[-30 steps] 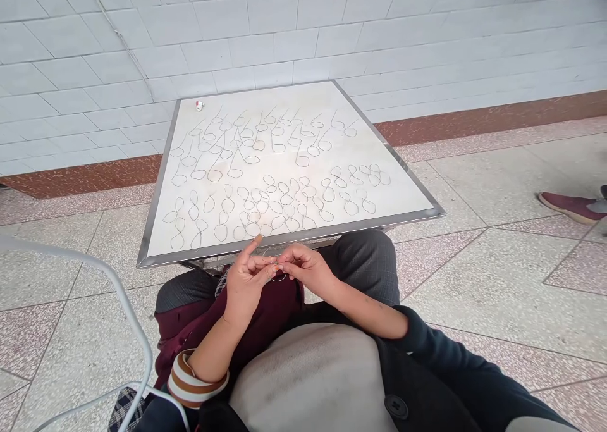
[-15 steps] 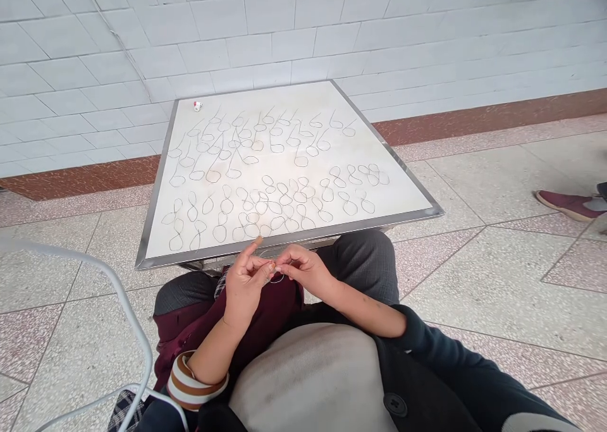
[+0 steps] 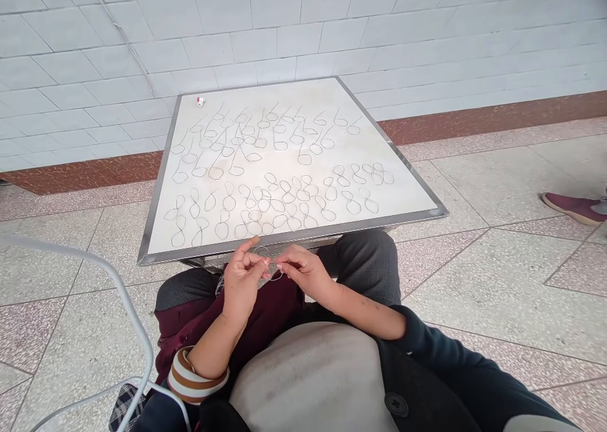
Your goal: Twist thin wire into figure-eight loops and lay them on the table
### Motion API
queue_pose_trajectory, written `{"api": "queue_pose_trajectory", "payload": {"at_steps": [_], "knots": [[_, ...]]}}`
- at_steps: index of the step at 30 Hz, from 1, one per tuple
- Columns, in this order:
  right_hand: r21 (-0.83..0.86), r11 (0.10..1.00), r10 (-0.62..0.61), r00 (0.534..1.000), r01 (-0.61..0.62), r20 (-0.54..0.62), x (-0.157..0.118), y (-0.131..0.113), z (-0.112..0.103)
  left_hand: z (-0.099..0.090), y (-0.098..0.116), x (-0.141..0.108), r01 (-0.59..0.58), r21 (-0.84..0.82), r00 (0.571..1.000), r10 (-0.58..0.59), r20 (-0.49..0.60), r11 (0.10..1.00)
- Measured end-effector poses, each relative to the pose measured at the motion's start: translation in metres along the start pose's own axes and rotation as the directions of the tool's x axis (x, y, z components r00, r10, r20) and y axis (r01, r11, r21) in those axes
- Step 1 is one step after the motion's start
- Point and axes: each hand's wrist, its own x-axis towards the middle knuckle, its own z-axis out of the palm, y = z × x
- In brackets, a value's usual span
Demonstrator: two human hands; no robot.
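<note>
Above my lap, just off the table's near edge, my left hand [image 3: 245, 274] pinches a thin wire loop [image 3: 276, 277] between thumb and fingers, its index finger raised. My right hand [image 3: 303, 269] grips the same wire from the other side, thumb against fingertips. One curve of the wire shows above the fingertips and another below; the pinched middle is partly hidden. On the white table [image 3: 313, 226] lie many bent wires: single loops with straight tails [image 3: 305, 159] in the far half, figure-eight wire pieces [image 3: 351, 202] in the near half.
A small white and red object [image 3: 201, 102] stands at the table's far left corner. Behind the table rises a white tiled wall [image 3: 265, 37]. A grey metal tube frame [image 3: 128, 305] curves at my left. Another person's shoe [image 3: 571, 207] is on the floor at right.
My fingertips have parted slightly, and more of the wire's upper curve now shows between my hands. The view has shifted a little; the wires on the table look unchanged.
</note>
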Motion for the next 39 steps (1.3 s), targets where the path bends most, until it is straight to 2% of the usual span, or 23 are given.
{"api": "queue_pose_trajectory", "payload": {"at_steps": [3,5,10,15,17,20,23,25,29,34,39], "knots": [[-0.105,0.988,-0.108,0.993,0.113,0.050,0.001,-0.001,-0.005,0.000,-0.001,0.001,0.005,0.040,1.000,-0.006,0.020,0.999],[-0.141,0.979,-0.137,0.988,0.145,0.069,0.001,-0.001,-0.006,0.000,0.000,0.001,0.010,0.056,1.000,-0.011,0.016,0.998],[-0.093,0.994,-0.050,0.998,0.052,0.027,-0.003,0.001,0.001,-0.001,0.001,0.001,-0.031,0.050,0.999,0.031,-0.013,0.998],[0.128,0.989,0.077,0.997,-0.075,-0.014,-0.008,0.005,0.012,-0.002,-0.001,0.002,-0.058,0.048,0.998,0.059,-0.030,0.997],[0.159,0.984,0.087,0.996,-0.080,-0.037,-0.008,0.005,0.013,-0.002,-0.002,0.002,-0.063,0.073,0.997,0.066,-0.032,0.995],[0.073,0.997,0.003,0.999,0.000,-0.039,-0.008,0.004,0.010,-0.001,0.000,0.001,-0.064,0.140,0.997,0.068,-0.027,0.988],[-0.030,0.996,-0.078,0.997,0.078,0.005,-0.007,0.002,0.007,0.000,0.002,0.000,-0.083,0.214,0.996,0.087,-0.006,0.973],[-0.055,0.997,-0.049,0.999,0.049,0.006,-0.008,0.002,0.007,0.002,0.003,0.001,-0.094,0.229,0.995,0.095,0.007,0.969],[0.035,0.994,0.103,0.994,-0.101,-0.043,-0.006,0.004,0.009,0.004,0.003,0.002,-0.086,0.186,0.996,0.089,-0.007,0.979],[-0.090,0.995,0.045,0.996,-0.052,-0.073,-0.003,0.006,0.005,0.004,0.000,0.001,-0.067,0.137,0.998,0.066,0.006,0.988],[-0.074,0.994,0.077,0.997,-0.078,-0.005,-0.004,0.007,0.005,0.006,-0.004,0.002,-0.030,0.117,0.999,0.027,0.022,0.993]]}}
